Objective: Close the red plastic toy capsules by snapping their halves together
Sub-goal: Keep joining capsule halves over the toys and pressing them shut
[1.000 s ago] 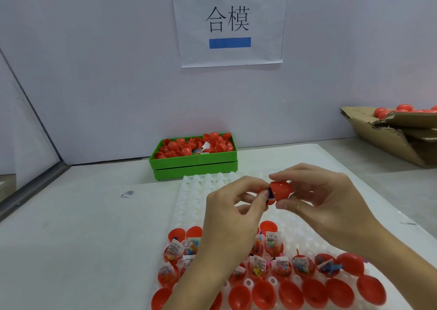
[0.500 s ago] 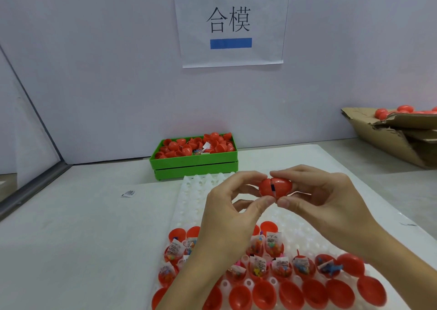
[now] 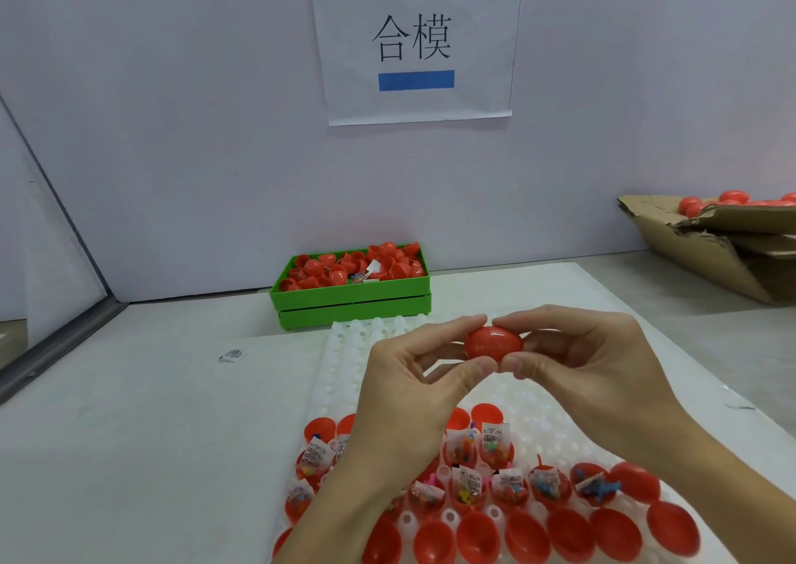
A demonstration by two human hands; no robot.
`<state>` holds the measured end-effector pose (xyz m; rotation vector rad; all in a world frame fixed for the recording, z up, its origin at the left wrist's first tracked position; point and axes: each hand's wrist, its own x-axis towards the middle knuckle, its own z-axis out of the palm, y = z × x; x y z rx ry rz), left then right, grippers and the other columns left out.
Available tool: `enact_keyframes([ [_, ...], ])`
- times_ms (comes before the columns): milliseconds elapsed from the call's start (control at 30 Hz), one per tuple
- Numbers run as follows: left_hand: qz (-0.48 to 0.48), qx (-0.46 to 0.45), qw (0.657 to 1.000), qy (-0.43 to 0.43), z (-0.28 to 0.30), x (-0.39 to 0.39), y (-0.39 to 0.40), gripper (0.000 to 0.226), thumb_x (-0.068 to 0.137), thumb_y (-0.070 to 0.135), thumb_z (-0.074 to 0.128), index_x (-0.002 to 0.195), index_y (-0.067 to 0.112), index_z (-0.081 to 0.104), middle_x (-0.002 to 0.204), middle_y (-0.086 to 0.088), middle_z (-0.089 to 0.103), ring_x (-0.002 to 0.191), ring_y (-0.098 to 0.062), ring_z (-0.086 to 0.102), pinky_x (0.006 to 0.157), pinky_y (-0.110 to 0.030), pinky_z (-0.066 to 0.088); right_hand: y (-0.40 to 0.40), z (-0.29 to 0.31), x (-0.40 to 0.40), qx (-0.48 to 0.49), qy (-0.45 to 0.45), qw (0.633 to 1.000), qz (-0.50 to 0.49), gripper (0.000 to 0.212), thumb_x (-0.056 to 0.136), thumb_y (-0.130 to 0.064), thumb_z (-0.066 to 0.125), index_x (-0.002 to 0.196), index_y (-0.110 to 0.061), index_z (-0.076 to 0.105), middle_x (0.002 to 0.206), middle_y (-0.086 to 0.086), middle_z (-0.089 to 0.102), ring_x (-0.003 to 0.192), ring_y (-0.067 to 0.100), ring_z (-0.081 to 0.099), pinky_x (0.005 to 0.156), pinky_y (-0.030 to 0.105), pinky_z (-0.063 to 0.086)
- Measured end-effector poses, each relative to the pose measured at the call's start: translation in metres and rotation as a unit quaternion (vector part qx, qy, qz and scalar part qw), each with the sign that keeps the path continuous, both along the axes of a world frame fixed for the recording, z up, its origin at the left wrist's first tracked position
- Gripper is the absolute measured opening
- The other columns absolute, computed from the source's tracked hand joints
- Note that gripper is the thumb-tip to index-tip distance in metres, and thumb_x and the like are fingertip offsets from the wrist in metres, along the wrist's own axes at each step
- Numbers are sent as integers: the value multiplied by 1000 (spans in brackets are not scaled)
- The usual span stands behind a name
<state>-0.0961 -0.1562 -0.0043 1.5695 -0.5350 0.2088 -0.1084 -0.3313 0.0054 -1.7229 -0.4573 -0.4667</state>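
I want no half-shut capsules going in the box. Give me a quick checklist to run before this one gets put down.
1. Both hands hold the capsule: ok, left hand and right hand pinch it from either side.
2. Halves together, no gap on the visible side: ok.
3. Seam shut all round: cannot tell, fingers cover the ends.
4. Cardboard box in view: ok, far right.
5. More filled halves waiting in the white tray: ok.

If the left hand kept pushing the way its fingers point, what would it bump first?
The left hand points rightward at the red capsule it already pinches; right behind that is the right hand.
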Motion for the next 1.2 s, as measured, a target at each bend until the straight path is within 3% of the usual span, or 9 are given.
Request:
enact_keyframes([
  [267, 31, 11, 999, -20, 0, 0, -2, 28, 69, 24, 78, 94, 35, 72, 86, 17, 75, 86, -2, 72, 77, -11, 53, 2, -3, 2, 14, 7, 1000, -17, 36, 70, 12, 77, 88, -20, 76, 82, 6, 77, 72, 21, 74, 73, 32, 61],
  [433, 51, 29, 998, -13, -2, 0, -2, 28, 74, 11, 81, 93, 31, 72, 84, 18, 75, 84, -1, 72, 76, -10, 53, 5, -4, 1, 26, 13, 1000, -2, 35, 71, 17, 74, 86, -14, 76, 83, 1, 78, 77, 20, 75, 72, 27, 61],
  [700, 103, 72, 992, -11, -4, -1, -3, 36, 74, -4, 80, 81, 31, 73, 80, 19, 73, 77, 2, 69, 68, -8, 51, 10, -10, 2, 15, 15, 1000, -9, 36, 71, 22, 72, 81, -12, 76, 74, 4, 76, 68, 15, 74, 67, 24, 60],
  [933, 129, 107, 986, -28, -9, -1, -5, 43, 77, -9, 73, 72, 34, 70, 75, 8, 73, 70, -9, 72, 68, -15, 55, 9, -14, 5, 4, 22, 1000, -9, 44, 69, 29, 68, 74, -14, 75, 71, 8, 75, 66, 18, 74, 66, 24, 60],
  [1200, 136, 132, 981, -41, -15, -1, -7, 22, 77, -9, 70, 78, 13, 74, 73, 1, 70, 67, -8, 71, 67, -23, 59, 5, -16, 11, -51, 20, 998, -13, 34, 72, 29, 65, 79, -2, 77, 71, 7, 75, 63, 18, 73, 63, 23, 60],
])
